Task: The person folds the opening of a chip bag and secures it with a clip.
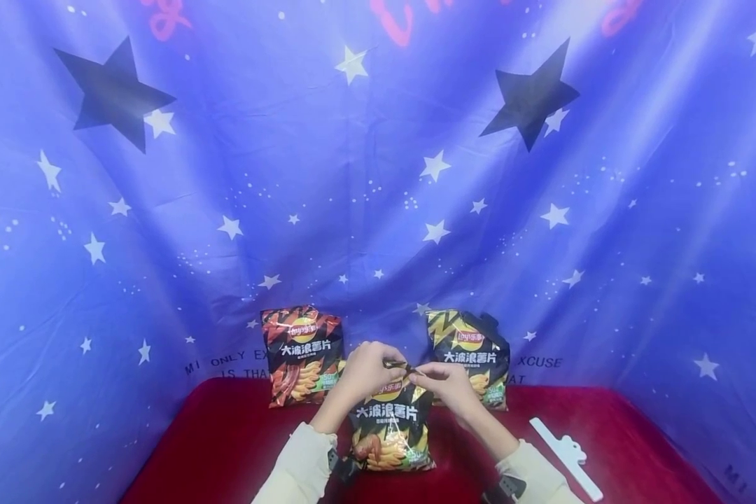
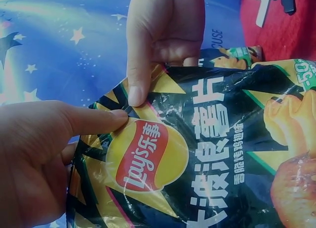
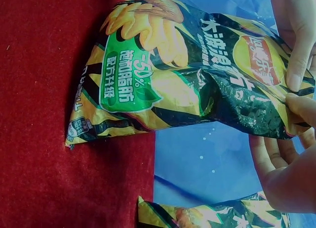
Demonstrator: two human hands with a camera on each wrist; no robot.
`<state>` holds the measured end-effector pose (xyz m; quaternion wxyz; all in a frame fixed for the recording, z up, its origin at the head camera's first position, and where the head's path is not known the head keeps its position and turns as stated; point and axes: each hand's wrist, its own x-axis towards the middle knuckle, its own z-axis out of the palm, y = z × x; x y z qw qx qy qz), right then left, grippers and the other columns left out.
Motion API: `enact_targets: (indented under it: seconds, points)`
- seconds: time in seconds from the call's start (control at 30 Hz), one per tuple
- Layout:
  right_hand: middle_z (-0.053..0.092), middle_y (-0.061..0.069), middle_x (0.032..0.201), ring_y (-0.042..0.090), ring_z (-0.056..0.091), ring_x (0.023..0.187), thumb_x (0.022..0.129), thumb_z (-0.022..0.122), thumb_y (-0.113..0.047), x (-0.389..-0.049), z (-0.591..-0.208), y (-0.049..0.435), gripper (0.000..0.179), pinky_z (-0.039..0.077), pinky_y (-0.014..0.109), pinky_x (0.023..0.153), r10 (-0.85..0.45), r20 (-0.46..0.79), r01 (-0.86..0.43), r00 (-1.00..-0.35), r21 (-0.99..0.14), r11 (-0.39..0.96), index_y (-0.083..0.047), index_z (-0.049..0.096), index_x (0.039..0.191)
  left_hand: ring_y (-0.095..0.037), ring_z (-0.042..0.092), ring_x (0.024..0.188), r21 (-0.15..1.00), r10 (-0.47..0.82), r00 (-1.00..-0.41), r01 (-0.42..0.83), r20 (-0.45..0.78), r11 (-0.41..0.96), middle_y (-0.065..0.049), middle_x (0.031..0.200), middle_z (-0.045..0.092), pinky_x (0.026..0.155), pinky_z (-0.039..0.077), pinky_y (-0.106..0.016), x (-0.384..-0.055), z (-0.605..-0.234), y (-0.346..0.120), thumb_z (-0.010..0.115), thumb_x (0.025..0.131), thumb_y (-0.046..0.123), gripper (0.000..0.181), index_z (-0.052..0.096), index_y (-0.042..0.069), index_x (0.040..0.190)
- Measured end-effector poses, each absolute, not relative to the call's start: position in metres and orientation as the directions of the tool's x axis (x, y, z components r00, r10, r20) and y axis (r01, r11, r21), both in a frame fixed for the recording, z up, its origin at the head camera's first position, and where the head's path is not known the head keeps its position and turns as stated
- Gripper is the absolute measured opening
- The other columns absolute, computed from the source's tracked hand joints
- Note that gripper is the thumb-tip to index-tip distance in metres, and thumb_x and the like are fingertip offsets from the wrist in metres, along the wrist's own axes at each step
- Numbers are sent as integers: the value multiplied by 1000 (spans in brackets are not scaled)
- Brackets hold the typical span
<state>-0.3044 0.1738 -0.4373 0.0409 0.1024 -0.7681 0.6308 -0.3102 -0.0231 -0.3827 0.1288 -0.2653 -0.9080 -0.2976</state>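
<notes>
A black and yellow Lay's potato chip bag [image 1: 390,427] stands upright at the front of the table, its printed front facing me. My left hand [image 1: 368,367] pinches its top edge, thumb on the front as the left wrist view shows. Just to the right, my right hand [image 1: 447,385] pinches the same top edge, its thumb [image 2: 138,92] close to the left one. In the head view the top of the bag looks folded between the two hands. The right wrist view shows the bag [image 3: 177,75] full and rounded, with the right fingers [image 3: 276,159] behind it.
Behind on the left stands a red and black chip bag [image 1: 302,350]. At back right is another black and yellow bag [image 1: 466,350], with a dark clip-like piece [image 1: 488,323] at its top corner. A white bag clip [image 1: 567,455] lies on the red tablecloth [image 1: 195,448]. A blue starry curtain [image 1: 353,175] hangs behind.
</notes>
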Motion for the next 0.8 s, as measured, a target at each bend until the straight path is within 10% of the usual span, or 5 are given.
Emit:
enact_targets:
  seconds: [0.8]
  points:
    - [75,24,104,10,73,83,83,79,-5,-304,-442,199,31,62,31,77,-246,233,-284,-941,-939,193,8,72,111,-15,74,93,637,500,-782,606,371,476,0,95,80,87,58,-28,-325,-384,-50,75,86,0,18,82,14,94]
